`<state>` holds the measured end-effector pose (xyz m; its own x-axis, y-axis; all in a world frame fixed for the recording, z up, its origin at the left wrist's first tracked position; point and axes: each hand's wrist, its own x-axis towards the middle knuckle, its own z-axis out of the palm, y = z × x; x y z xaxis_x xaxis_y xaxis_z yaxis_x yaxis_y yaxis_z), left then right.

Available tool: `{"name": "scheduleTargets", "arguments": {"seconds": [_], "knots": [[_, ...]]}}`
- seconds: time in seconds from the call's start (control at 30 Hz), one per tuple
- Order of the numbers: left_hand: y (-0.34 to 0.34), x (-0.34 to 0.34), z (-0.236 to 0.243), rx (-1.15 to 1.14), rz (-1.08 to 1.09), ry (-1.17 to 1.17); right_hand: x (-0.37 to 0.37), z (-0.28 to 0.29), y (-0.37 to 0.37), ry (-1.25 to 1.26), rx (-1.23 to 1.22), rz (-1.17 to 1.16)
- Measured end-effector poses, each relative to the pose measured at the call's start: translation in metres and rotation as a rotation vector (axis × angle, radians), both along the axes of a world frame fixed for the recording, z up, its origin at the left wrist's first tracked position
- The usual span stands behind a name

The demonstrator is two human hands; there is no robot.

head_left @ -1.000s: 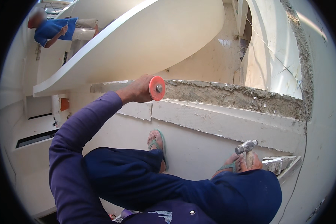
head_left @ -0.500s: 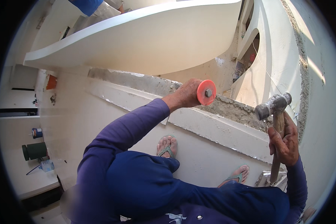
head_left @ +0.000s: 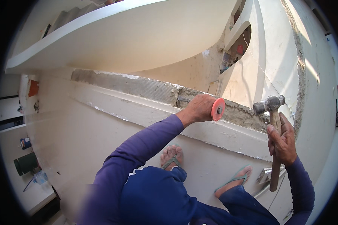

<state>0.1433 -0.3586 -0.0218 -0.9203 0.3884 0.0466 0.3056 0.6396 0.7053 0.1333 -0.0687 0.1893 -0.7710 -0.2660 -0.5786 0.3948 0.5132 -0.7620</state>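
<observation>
Since the view one second ago, the hammer [head_left: 269,105] has risen from beside the right foot to the right end of the ledge [head_left: 248,113]. The chisel [head_left: 184,99] lies along the ledge, its shaft pointing left; its tip is near the stepped edge of a grey ribbed bed [head_left: 131,84], and contact cannot be confirmed. The left hand [head_left: 199,108] is closed around the chisel, directly behind its coral-red disc guard [head_left: 215,108]. A metal striking end protrudes from the guard toward the right. The right hand [head_left: 285,142] is closed around the wooden handle of the hammer; the handle end extends below the fist. The hammer head is to the right of the guard, apart from it. Below the ledge runs a white strip [head_left: 139,110] with a chipped lower edge. Two feet in green thong sandals stand below that strip. Beyond the ledge is a curved cream wall [head_left: 124,41].
</observation>
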Motion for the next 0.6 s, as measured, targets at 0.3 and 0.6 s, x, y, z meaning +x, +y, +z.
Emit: {"name": "scheduleTargets", "arguments": {"seconds": [0.3, 0.6], "knots": [[0.009, -0.013, -0.007, -0.039, 0.041, 0.014, 0.048, -0.090, -0.052, 0.114, -0.438, -0.574], [0.017, -0.022, -0.016, -0.048, 0.103, -0.047, 0.073, -0.124, -0.060, 0.451, -0.430, -0.951]]}}
